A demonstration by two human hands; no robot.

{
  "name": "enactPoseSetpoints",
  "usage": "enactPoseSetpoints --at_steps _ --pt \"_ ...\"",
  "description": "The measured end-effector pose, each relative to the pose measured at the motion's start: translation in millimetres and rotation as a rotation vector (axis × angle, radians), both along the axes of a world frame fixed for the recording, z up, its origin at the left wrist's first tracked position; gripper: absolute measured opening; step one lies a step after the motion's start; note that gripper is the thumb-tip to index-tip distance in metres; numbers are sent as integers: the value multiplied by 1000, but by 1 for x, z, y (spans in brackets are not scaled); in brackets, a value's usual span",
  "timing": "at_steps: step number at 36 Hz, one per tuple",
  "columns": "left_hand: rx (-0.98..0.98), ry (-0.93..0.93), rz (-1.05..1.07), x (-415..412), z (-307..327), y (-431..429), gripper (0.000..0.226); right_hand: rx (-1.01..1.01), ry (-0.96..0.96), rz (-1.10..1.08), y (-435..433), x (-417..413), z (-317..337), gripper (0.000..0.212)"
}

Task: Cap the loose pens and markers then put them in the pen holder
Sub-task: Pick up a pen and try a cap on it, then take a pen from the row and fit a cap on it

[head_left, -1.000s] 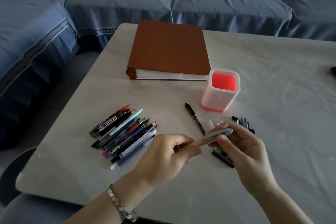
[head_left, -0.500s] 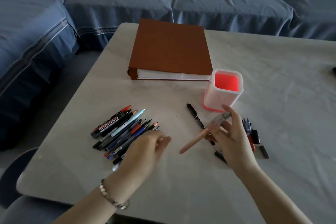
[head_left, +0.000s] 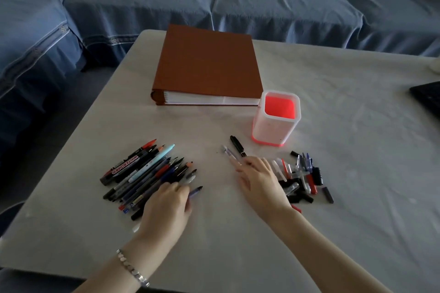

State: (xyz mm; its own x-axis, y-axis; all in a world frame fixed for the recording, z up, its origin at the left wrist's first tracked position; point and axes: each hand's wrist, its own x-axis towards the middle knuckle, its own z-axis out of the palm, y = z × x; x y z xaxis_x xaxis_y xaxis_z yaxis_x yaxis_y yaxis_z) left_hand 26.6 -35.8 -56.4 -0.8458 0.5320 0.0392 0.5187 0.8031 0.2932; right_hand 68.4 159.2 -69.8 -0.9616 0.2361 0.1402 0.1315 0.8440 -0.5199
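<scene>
Lowered to the table [head_left: 333,221] by the sofa [head_left: 285,7], the left hand [head_left: 166,207] is pinching a blue pen [head_left: 196,191], the right hand [head_left: 260,184] lying flat; a marker [head_left: 126,166] is reading WHITEBOARD.

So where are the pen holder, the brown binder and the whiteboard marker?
pen holder [head_left: 273,131], head view, on its white front wall.
brown binder [head_left: 209,64], head view, middle of its cover.
whiteboard marker [head_left: 125,164], head view, on its printed label.

I see a rust-brown hardcover binder [head_left: 207,62] with white page edges on a pale grey, faintly mottled tabletop [head_left: 357,173]. The square plastic pen holder [head_left: 271,131] is frosted white, glowing red inside. The heap of loose pens [head_left: 152,162] mixes black, blue, red and pale turquoise; the scattered pen caps [head_left: 317,175] are black, red, blue and clear.
</scene>
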Motion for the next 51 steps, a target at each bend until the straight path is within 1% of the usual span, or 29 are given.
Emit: enactPoseSetpoints --at_steps 3,6,9,12,15,19,21,22,23,24,25,27,28,30,32,34,37,41,44,48,50,51 --pt "142 -112 18 -1 -3 6 24 7 23 -61 19 15 8 14" --pt "318 -214 81 -2 6 19 20 -25 -10 -188 44 28 17 13" --pt "414 -258 112 -4 11 33 17 -16 -67 -266 65 33 25 14" --pt "477 -276 132 -4 12 42 18 -18 -150 -255 70 26 29 17" --pt "545 -314 154 -2 16 45 15 24 -186 -197 61 13 26 20" --pt "637 -383 128 2 28 42 12 175 -294 -137 45 -2 19 31" --pt "671 -407 128 3 34 41 12 242 -327 -145 43 -6 17 32" --pt "686 -419 136 3 37 40 12 244 -327 -158 43 -6 16 33" --pt "700 -435 147 3 40 40 12 208 -314 -175 43 -7 16 35" --pt "715 -453 155 3 42 40 12 131 -285 -204 44 -6 18 36" --pt "729 -470 158 3 45 40 12 10 -235 -243 43 -4 21 36" --pt "759 -500 147 5 49 40 15 -308 -101 -293 41 1 33 28" --pt "775 -513 138 6 51 41 19 -462 -31 -290 39 5 41 22" --pt "806 -549 125 7 53 43 23 -706 87 -280 34 13 60 13" --pt "844 -594 117 10 55 45 25 -866 195 -257 29 24 76 14" --pt "866 -628 106 12 56 46 25 -929 284 -213 25 33 88 18" --pt "853 -648 95 16 57 49 21 -916 343 -145 23 44 95 20" --pt "837 -656 94 19 61 50 19 -817 364 -31 20 52 95 17" --pt "826 -616 85 20 63 50 20 -722 366 5 18 55 93 24" --pt "808 -563 61 20 65 47 15 -612 276 -9 20 53 88 24" --pt "786 -567 39 20 67 45 18 -541 217 -13 23 51 87 24" --pt "767 -562 21 19 68 44 20 -547 194 -22 24 51 86 26"
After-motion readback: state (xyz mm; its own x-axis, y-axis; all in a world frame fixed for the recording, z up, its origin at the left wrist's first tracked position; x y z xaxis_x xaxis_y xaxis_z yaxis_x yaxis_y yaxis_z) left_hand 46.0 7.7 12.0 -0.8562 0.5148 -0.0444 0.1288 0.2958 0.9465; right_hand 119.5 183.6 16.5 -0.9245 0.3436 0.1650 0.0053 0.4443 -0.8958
